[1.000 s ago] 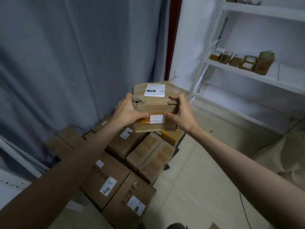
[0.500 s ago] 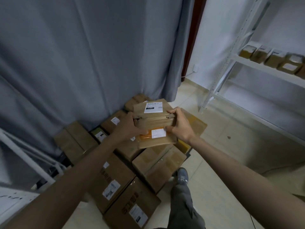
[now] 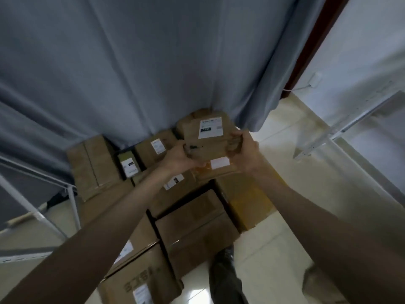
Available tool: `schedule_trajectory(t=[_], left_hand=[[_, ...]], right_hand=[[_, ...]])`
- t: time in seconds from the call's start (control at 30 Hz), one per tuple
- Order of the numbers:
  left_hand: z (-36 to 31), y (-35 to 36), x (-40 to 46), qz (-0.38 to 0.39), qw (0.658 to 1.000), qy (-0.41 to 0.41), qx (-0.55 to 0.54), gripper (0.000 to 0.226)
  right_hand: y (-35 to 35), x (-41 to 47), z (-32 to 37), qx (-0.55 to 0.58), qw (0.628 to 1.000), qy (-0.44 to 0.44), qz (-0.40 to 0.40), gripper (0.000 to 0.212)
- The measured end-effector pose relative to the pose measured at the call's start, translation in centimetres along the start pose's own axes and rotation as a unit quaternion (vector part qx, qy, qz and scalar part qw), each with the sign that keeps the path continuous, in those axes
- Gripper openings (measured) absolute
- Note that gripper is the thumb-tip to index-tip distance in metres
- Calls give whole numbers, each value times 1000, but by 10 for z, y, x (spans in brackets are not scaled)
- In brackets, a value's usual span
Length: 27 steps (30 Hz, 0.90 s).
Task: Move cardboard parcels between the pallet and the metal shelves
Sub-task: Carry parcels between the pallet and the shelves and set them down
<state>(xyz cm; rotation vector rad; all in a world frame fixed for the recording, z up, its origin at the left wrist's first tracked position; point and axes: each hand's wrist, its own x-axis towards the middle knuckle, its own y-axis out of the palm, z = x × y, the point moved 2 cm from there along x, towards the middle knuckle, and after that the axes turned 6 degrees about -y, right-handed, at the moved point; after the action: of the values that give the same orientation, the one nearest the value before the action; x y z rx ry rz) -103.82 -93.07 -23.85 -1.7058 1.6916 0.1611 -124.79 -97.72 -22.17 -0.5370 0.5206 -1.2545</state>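
Swung further left and down since half a second ago: metal shelves [image 3: 341,126] now pushed to the right edge of the frame, grey curtain [image 3: 135,62] filling the upper half, held parcels carried out over the middle of the pile.

At lower left, a white metal frame [image 3: 43,213] standing against the curtain. Right of it, across the centre and bottom, a pile of cardboard boxes [image 3: 192,227] packed side by side on the floor, several bearing white labels.

Just above centre, left hand [image 3: 178,156] gripping the left end of a small stack of parcels [image 3: 210,137], fingers curled round its edge. Stack brown and worn, a white shipping label on the top face, a dark scuff on the near edge, a smaller white label and orange tape on the lower parcel. Right hand [image 3: 243,150] clamped on the right end, fingers wrapped over the corner.

At bottom centre, a dark shoe [image 3: 225,260] on the pale floor tiles [image 3: 285,216].
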Motion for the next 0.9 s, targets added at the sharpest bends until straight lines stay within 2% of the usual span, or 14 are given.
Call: schedule_trajectory(t=[0.07, 0.23, 0.3, 0.43, 0.53, 0.67, 0.9], left_hand=[[-14, 17, 53, -4, 1000, -13, -24, 100], [-1, 65, 166, 10, 996, -31, -86, 113], [16, 85, 203, 12, 994, -40, -104, 107], [50, 121, 262, 9, 990, -48, -134, 113], [74, 144, 296, 8, 989, -25, -146, 114], [115, 166, 338, -23, 988, -11, -153, 83], [185, 201, 374, -85, 981, -36, -168, 88]], right_hand=[[-2, 53, -29, -18, 1000, 8, 8, 43], [26, 145, -116, 58, 997, 42, -23, 23], [47, 167, -157, 68, 996, 60, -14, 27], [91, 197, -229, 89, 993, 76, -22, 38], [119, 215, -271, 94, 992, 85, -4, 37], [158, 237, -318, 113, 990, 81, 26, 38], [218, 255, -374, 116, 987, 68, 83, 47]])
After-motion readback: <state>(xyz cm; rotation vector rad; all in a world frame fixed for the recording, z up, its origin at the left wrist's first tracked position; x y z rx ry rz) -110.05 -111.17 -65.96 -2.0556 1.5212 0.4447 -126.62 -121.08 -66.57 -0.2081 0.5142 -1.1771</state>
